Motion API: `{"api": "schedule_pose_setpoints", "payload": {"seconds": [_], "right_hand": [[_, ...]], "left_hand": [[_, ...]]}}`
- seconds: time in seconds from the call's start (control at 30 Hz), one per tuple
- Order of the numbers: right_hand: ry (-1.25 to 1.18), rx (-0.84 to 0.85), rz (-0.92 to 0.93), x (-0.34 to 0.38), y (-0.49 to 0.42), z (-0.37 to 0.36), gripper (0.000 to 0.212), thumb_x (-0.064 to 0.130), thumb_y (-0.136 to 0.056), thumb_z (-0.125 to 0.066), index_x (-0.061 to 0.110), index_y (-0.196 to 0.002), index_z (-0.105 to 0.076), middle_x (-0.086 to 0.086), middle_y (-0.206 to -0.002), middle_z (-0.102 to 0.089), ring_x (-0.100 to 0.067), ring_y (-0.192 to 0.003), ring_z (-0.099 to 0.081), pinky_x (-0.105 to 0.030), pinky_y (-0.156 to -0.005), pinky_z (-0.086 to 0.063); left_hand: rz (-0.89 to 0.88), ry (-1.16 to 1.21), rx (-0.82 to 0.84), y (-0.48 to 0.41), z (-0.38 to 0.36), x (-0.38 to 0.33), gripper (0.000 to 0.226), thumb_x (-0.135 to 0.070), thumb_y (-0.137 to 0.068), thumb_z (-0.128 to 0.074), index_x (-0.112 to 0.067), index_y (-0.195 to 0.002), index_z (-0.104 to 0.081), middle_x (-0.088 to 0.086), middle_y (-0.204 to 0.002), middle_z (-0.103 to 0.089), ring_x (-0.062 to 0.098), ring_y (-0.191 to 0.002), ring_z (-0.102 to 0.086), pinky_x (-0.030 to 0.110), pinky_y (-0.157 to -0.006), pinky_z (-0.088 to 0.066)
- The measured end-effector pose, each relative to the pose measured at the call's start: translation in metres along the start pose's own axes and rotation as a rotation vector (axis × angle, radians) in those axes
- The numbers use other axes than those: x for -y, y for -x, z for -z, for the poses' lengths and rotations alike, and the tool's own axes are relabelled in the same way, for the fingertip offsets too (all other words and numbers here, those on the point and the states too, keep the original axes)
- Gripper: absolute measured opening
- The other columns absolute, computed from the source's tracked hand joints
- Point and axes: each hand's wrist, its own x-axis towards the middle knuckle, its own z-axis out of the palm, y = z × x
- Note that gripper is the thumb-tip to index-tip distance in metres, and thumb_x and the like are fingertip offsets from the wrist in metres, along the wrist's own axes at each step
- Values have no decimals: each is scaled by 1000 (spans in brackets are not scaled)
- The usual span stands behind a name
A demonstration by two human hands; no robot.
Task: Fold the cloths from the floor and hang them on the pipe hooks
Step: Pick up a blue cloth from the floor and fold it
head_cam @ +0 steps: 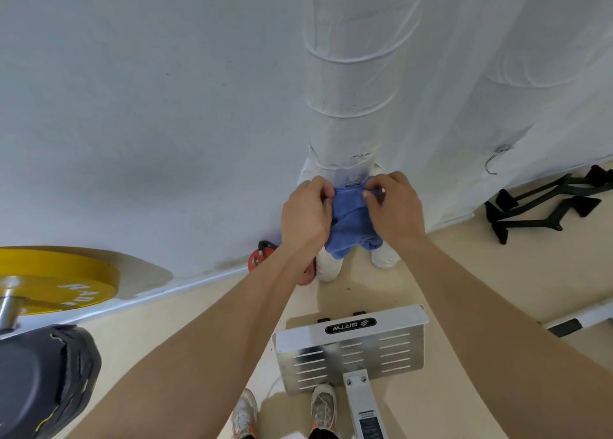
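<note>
**A gym corner**

This is a workout room. A yellow weight plate [56, 281] sits on a barbell sleeve at the left, above a black padded bench [39, 379]. Black cable handles [544, 206] lie on the beige floor [464, 273] by the white wall [132, 107], and a steel machine footplate [351, 349] stands near the wrapped pipe [348, 90].

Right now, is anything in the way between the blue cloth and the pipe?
Nothing visible. Both hands, left hand and right hand, hold the blue cloth right up against the white pipe; its hook is hidden there.
</note>
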Motion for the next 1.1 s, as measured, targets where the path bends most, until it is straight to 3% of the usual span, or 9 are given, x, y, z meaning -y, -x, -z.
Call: {"api": "schedule_pose_setpoints", "payload": {"seconds": [0.1,0.23,0.33,0.43,0.57,0.7,0.83,0.93,1.1], "right_hand": [[-37,103,106,-15,10,6,29,22,-92,-61,21,-120,-67,3,-123,-58,-17,-102,-61,-28,-88,-49],[-56,306,137,-32,12,10,59,20,-81,-76,20,-137,-56,5,-134,-52,-14,-114,-56,-35,-95,-52],[-38,233,137,-33,4,0,60,21,-69,-81,22,-127,-63,7,-120,-58,-14,-99,-61,-36,-85,-55],[34,91,170,-30,-1,-12,45,17,-63,-79,17,-106,-66,4,-105,-60,-21,-80,-63,-37,-71,-54],[105,51,164,-30,-1,-20,47,22,-62,-82,17,-104,-63,4,-104,-58,-22,-82,-61,-33,-65,-50],[244,41,184,-30,15,-10,62,37,-67,-83,24,-123,-61,5,-131,-50,-22,-108,-51,-33,-73,-50],[149,238,219,-37,29,-2,78,26,-80,-77,20,-149,-40,2,-153,-31,-21,-125,-49,-36,-93,-50],[89,237,167,-35,27,-9,79,16,-79,-78,16,-148,-39,2,-151,-33,-20,-112,-61,-37,-88,-54],[91,16,135,-27,23,-42,63,8,-68,-80,7,-124,-51,-8,-126,-50,-28,-79,-66,-30,-60,-48]], "left_hand": [[-57,22,50,12,0,-1,6,-24,-93,-56,-20,-96,-60,-4,-90,-64,13,-78,-57,31,-73,-48],[-237,-35,116,23,-10,18,31,-35,-89,-66,-20,-117,-64,-5,-120,-59,11,-92,-59,24,-77,-48],[-286,-154,81,20,-19,28,40,-33,-84,-69,-20,-120,-62,-4,-125,-57,16,-89,-62,32,-68,-54],[-326,-296,12,15,-27,30,36,-32,-83,-69,-22,-116,-60,-3,-119,-57,20,-89,-61,39,-60,-55],[-337,-359,-18,16,-32,31,39,-32,-84,-70,-22,-119,-59,0,-120,-58,24,-100,-58,39,-59,-55],[-355,-477,-36,22,-25,32,39,-33,-81,-71,-23,-119,-65,4,-122,-56,28,-101,-53,38,-71,-52],[-372,-458,81,31,-18,31,53,-28,-85,-68,-17,-136,-54,8,-119,-54,28,-100,-52,43,-74,-54],[-307,-399,156,28,-26,30,57,-23,-89,-64,-14,-142,-46,10,-125,-52,28,-100,-56,43,-75,-55],[-404,-543,86,24,-42,49,69,-20,-72,-83,-12,-134,-54,8,-114,-61,21,-74,-64,29,-42,-44]]}}
